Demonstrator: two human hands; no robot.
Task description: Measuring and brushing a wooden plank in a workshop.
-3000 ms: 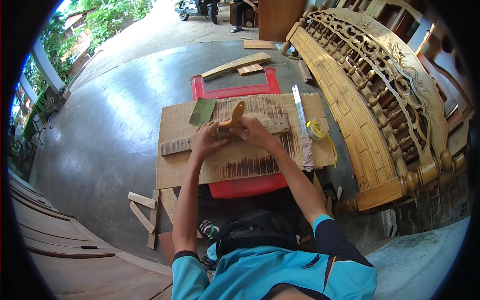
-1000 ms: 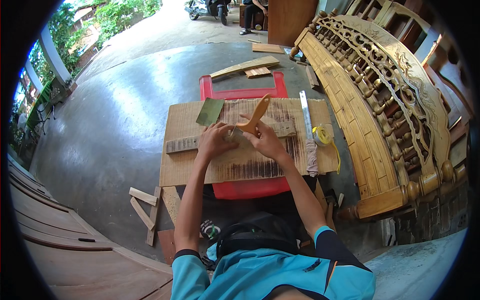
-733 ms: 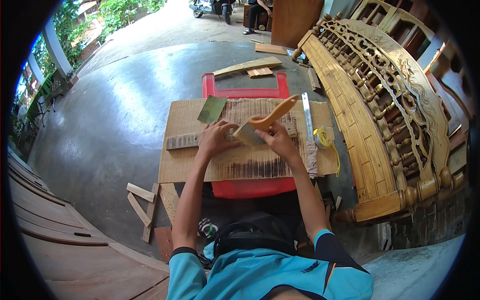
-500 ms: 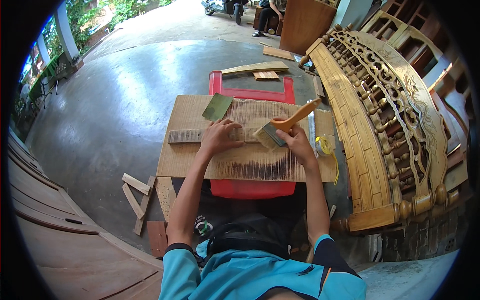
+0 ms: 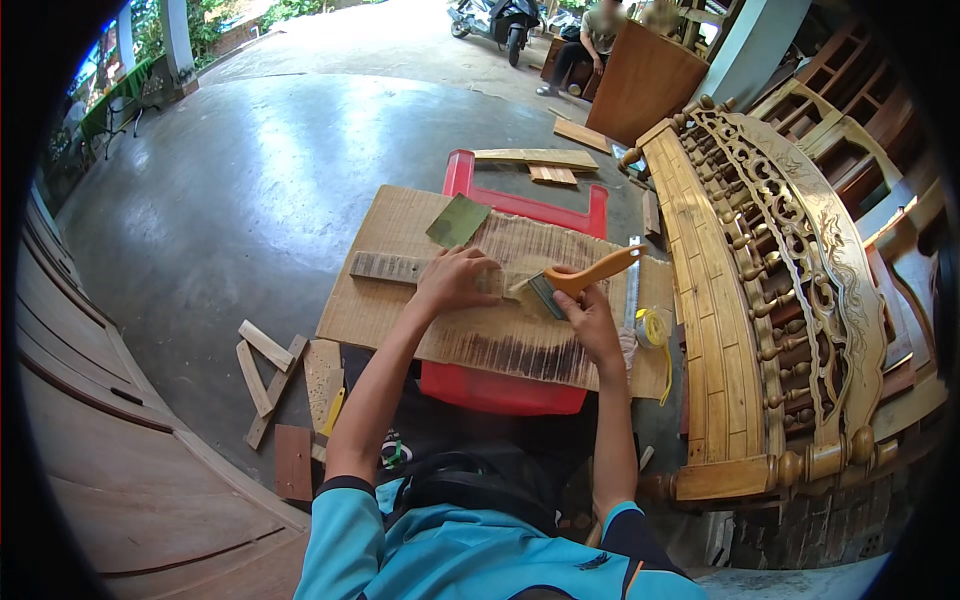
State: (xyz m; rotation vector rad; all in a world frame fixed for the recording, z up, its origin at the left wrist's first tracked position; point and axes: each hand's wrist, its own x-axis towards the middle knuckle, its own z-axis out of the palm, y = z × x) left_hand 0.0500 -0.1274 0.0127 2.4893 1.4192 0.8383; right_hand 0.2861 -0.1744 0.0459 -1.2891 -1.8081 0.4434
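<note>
Left hand: the left hand (image 5: 458, 282) arches astride the wooden strip (image 5: 385, 267), fingers at its far side, thumb at its near side.
Right hand: the right hand (image 5: 592, 322) pinches the flat brush (image 5: 600, 272) low on its orange handle, bristles pointing left – from here I can't tell if they touch the wood.
Strip: flat on the bench (image 5: 375, 310), a broad, dark-streaked board over a red plastic stool (image 5: 500, 390).
Beside them: a green sheet (image 5: 458, 220) beyond the left hand; a steel blade (image 5: 633, 272) and a yellow tape measure (image 5: 652, 328) to the right.
Around: offcuts (image 5: 267, 344) on the floor, left – carved wooden furniture (image 5: 720, 330), right.
</note>
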